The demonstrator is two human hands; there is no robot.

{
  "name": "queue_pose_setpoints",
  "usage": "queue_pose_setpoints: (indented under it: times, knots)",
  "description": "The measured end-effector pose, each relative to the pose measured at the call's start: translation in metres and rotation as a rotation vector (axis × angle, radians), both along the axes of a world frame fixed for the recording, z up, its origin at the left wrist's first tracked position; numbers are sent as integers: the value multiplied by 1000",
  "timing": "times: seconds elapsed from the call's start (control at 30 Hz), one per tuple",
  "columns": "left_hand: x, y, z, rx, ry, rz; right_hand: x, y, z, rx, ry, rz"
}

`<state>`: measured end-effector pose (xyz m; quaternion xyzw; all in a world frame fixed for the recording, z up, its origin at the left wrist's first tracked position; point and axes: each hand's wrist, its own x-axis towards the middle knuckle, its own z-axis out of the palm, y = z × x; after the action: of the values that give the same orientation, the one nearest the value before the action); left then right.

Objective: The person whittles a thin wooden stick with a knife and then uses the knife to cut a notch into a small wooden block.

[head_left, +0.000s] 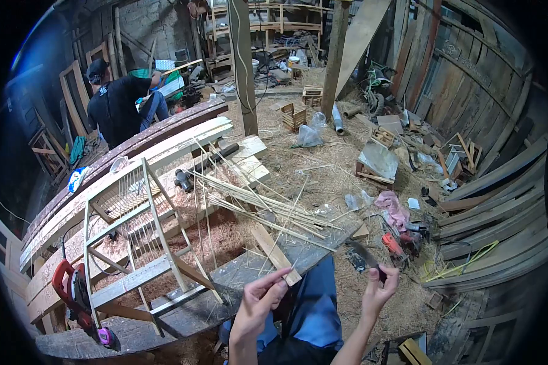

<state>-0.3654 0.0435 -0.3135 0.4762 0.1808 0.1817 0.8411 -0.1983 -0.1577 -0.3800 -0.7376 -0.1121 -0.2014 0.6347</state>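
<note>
My right hand (380,291) is closed on the dark handle of a knife (365,253), its curved blade pointing up and left beside the bench edge. My left hand (263,304) has thumb and index finger pinched together at the near end of a flat wooden strip (270,246). Anything thin between those fingertips is too small to make out. The strip rests on the dark bench (234,286). Behind it lies a loose bundle of thin bamboo sticks (274,204). To the left stands a wooden frame (158,234) strung with a row of thin rods.
A red power saw (67,286) and a purple tape measure (105,336) sit at the bench's left end. A hammer (184,180) lies on planks. A person in black (119,100) works at back left. Red power tools (394,245) lie on the shavings-covered floor, right.
</note>
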Motion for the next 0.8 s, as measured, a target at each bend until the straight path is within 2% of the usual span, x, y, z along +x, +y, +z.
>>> queue_pose_setpoints:
  times: [0.07, 0.1, 0.23, 0.33, 0.43, 0.57, 0.67, 0.8]
  knots:
    - [6, -1, -3, -38, 23, -30, -5, 13, 9, -75, -128, 42]
    - [8, -3, -5, -34, 12, -58, -7, 19, 10, -4, -130, 108]
    - [9, -6, -5, -87, 13, -143, -25, 49, 14, 21, -139, 249]
    - [9, -5, -16, -79, 29, -154, -37, 64, 30, -51, -291, 360]
    - [8, -8, -13, -83, 11, -158, -47, 72, 41, -103, -333, 453]
    - [7, -10, -12, -114, 63, -138, -52, 77, 45, -140, -366, 479]
    - [5, -7, -16, -149, 10, -209, -50, 77, 43, -147, -373, 483]
    - [6, -7, -17, -74, 14, -195, -47, 74, 46, -163, -385, 455]
